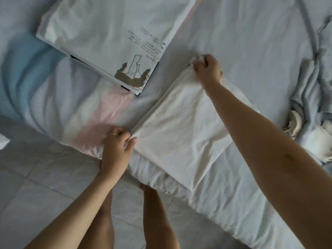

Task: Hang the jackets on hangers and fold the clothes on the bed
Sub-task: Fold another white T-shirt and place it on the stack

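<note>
A folded white garment [179,126] lies flat on the bed [242,42]. The left hand [116,146] pinches its near corner and the right hand [206,69] grips its far corner. Beyond the garment lies a folded printed shirt [111,33]; to the garment's right, a crumpled blue-grey jacket [312,90].

White garment [179,133], printed white shirt [111,33], pale-blue sheet [242,42].
</note>
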{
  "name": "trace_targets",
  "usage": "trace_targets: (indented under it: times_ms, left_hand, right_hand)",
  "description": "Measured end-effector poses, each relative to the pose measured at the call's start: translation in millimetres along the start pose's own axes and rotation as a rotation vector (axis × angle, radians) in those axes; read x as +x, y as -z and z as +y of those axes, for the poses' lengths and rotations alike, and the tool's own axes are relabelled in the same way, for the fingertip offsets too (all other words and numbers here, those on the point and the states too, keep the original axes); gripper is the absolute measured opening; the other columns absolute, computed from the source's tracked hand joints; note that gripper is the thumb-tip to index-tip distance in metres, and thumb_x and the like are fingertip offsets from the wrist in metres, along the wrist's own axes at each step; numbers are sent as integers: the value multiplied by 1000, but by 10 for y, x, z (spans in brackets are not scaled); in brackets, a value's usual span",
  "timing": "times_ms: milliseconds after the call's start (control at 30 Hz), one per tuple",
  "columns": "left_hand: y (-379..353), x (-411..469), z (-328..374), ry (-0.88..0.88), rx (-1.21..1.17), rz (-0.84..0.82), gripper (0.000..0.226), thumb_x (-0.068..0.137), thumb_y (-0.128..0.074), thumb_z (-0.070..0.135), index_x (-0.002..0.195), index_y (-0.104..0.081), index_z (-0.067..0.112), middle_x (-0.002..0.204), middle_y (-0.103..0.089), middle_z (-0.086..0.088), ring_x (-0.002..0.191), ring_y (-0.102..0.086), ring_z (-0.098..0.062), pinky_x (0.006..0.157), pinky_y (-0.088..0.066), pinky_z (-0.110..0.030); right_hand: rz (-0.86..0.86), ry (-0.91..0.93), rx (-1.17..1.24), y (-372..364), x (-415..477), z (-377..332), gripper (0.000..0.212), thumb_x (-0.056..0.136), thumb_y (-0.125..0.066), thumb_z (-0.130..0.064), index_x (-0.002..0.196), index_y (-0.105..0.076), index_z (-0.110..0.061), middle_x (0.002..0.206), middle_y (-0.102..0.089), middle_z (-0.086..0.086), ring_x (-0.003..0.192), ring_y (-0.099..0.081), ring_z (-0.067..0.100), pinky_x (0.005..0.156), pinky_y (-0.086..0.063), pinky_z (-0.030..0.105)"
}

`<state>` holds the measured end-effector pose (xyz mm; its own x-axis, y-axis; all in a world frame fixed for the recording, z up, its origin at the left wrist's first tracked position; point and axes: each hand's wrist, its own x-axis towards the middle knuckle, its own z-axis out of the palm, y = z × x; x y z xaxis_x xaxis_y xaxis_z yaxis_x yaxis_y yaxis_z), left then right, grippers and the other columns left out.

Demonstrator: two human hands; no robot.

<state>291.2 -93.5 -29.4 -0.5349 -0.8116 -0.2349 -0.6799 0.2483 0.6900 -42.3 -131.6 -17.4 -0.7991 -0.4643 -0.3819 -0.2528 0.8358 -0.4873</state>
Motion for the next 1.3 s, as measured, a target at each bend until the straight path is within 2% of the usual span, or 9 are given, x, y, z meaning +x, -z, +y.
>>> trace_targets:
  times_ms: [133,367,433,500,600,767,1000,1167,1300]
  left_hand:
    - [13,-35,44,12,-143,65,43,87,-64,3,63,-32,19,65,-31,8,60,-29,-9,59,-24,-18]
    - [-20,-82,-4,85,-89,101,31,86,-64,1,61,-45,6,71,-44,-6,60,-43,-22,60,-34,-18]
    - [-71,-75,73,177,75,129,17,79,-65,1,68,-52,4,82,-52,-11,74,-49,-30,71,-40,-36]
    - [-123,-37,236,292,215,163,20,69,-64,1,86,-56,5,105,-53,-20,97,-45,-37,86,-32,-48]
    - [-227,102,525,-44,321,91,47,68,-50,7,115,-54,7,136,-41,-19,116,-38,-34,93,-26,-47]
    - [-622,488,554,-450,535,-175,64,88,-44,31,148,-30,12,157,-23,-7,143,-24,-23,111,-21,-48]
    - [-702,568,577,-437,650,-243,65,91,-35,41,150,-24,16,158,-16,-10,144,-18,-29,110,-14,-64]
    - [-824,1286,1039,-667,676,-306,61,92,-30,42,146,-34,15,155,-27,-6,143,-23,-35,111,-12,-59]
    - [-977,1930,1230,-612,752,-344,64,94,-25,49,152,-10,28,160,-6,1,147,-6,-30,113,-6,-59]
  right_hand:
    - [121,-36,254,105,168,-87,14,72,-64,-27,59,-64,-34,75,-64,-6,71,-61,14,77,-53,41]
    - [52,112,217,44,330,-110,14,68,-76,-31,58,-69,-37,55,-63,-19,71,-65,10,76,-55,32]
    - [63,127,106,-8,395,-87,3,70,-72,-42,71,-73,-39,66,-66,-20,85,-65,13,91,-49,38]
    - [157,143,30,-13,362,-52,31,84,-60,-47,110,-67,-31,102,-67,-12,106,-59,12,100,-38,33]
    - [355,467,-89,-45,-67,24,48,96,-36,-39,134,-51,-13,133,-55,4,126,-47,20,109,-29,34]
    - [-76,1159,-691,-200,-442,601,60,97,-29,-44,146,-35,-10,151,-37,6,141,-32,22,116,-21,39]
    - [164,434,-608,210,198,600,57,101,-20,-39,152,-14,-16,160,-12,2,147,-11,19,119,1,41]
    - [104,758,-641,112,-764,1157,55,100,-28,-37,149,-29,-12,155,-28,6,143,-25,20,118,-14,38]
    - [158,176,-580,402,-762,1964,65,95,-20,-52,152,-16,-22,159,-16,3,146,-15,21,118,-1,41]
